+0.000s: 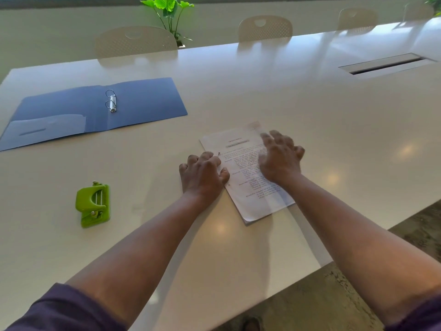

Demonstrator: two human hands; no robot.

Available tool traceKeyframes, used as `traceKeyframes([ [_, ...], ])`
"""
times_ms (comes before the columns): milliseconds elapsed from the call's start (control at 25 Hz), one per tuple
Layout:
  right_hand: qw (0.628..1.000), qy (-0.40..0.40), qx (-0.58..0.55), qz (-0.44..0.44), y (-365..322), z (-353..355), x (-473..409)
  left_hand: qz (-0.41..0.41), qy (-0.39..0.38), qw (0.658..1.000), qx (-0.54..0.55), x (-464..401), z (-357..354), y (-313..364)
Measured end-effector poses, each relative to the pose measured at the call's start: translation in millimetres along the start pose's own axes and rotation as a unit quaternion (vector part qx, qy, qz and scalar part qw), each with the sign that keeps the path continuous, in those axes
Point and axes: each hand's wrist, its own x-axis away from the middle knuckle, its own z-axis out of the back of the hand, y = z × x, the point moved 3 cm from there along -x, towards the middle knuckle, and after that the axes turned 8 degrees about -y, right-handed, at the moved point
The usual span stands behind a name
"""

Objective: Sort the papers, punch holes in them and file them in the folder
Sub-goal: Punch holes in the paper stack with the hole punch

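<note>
Papers (241, 163): thin, floppy, likely sliding apart; left hand (202, 170) curling at the edge, right hand (279, 158) spreading open on top; gripping best at edges

Folder (93, 111) far left, punch (93, 204) before it, papers (248, 173) right.

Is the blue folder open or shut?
Open: the blue folder lies spread flat on the table, ring clip exposed, no papers filed.

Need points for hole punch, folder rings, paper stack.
hole punch (93, 203), head view, on its green top lever.
folder rings (111, 100), head view, on the metal ring clip at the open folder's spine.
paper stack (241, 168), head view, on the printed top sheet between the hands.
</note>
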Motion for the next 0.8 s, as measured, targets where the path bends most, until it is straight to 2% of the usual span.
traceKeyframes([
  [120,0.997,-0.053,0.01,0.046,-25.6,-12.9,4.3,-0.009,-0.009,1.0,-0.011,0.0,0.8,-0.5],
  [320,0.989,-0.147,0.031,0.018,-26.0,-31.9,7.3,-0.019,-0.012,0.999,-0.026,-0.5,1.7,-0.6],
  [800,0.989,-0.138,0.058,0.009,-28.8,-34.5,9.4,-0.015,-0.017,0.999,-0.026,2.9,0.8,0.4],
])
